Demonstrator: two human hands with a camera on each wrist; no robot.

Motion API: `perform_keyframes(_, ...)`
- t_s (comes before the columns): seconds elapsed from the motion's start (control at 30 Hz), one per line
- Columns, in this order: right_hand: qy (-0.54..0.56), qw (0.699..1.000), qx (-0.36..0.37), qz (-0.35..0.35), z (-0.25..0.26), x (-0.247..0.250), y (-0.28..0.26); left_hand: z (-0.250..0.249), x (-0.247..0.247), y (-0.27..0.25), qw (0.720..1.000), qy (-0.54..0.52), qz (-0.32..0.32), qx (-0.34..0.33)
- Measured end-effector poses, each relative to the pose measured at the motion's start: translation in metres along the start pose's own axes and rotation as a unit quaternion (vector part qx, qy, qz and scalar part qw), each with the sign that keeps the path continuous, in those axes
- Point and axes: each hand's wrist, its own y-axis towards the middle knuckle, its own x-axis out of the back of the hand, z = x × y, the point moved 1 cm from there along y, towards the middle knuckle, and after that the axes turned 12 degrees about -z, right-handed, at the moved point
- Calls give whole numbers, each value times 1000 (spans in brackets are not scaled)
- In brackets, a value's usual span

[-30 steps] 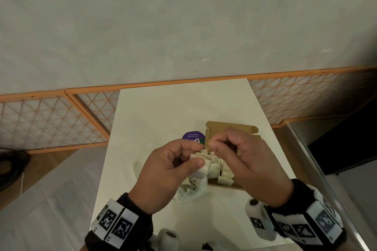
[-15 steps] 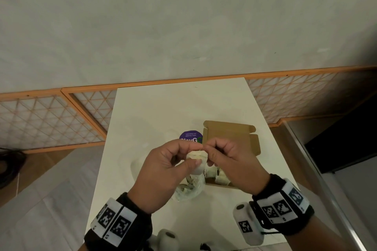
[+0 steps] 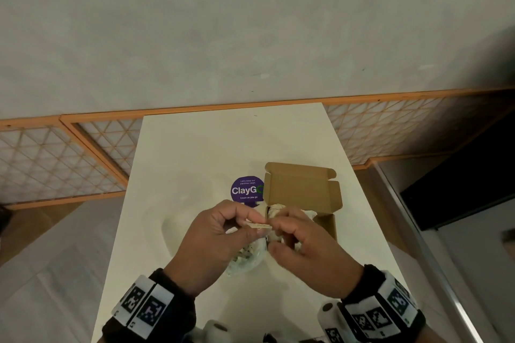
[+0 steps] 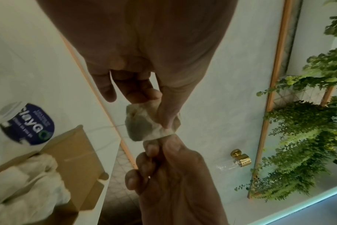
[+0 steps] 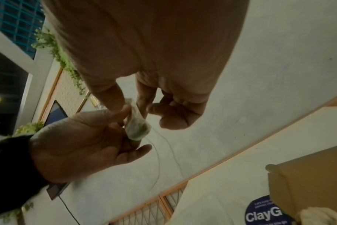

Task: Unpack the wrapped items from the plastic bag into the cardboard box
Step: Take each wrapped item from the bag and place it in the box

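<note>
A small pale wrapped pouch [image 3: 257, 227] hangs above the table between both hands. My left hand [image 3: 250, 227] pinches it with thumb and fingers [image 4: 164, 115], and my right hand [image 3: 274, 227] pinches its near corner. In the right wrist view the pouch [image 5: 138, 126] shows a dark filling and thin threads trail from it. The crumpled plastic bag [image 3: 246, 257] lies on the table under my left hand. The open cardboard box [image 3: 303, 189] stands just beyond my right hand, with pale wrapped items [image 3: 276, 209] inside it.
A round purple ClayGo sticker [image 3: 246, 189] is on the white table [image 3: 223, 147], left of the box. The table is narrow and butts against a grey wall with orange lattice panels [image 3: 55, 164]. Floor drops away on both sides.
My right hand has drawn back toward me, uncovering the box's lid. The pouch, first a rounded lump in my left hand, now sits flat and edge-on between both hands.
</note>
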Motion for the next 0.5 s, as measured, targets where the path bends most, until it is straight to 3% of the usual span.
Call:
perform_keyframes(0.13, -66, 997, 15, -40, -17, -5, -6, 13, -14, -1, 999, 11, 24, 32)
perform_keyframes(0.27, -63, 994, -1, -85, -35, 3, -11, 26, -18, 4, 998, 18, 39, 48)
perform_keyframes(0.4, -106, 984, -67, -126, -60, 21, -14, 52, -10, 14, 988, 152, 17, 33)
perform_keyframes(0.5, -143, 969, -125, -155, -88, 35, -16, 91, -6, 22, 956, 289, 31, 30)
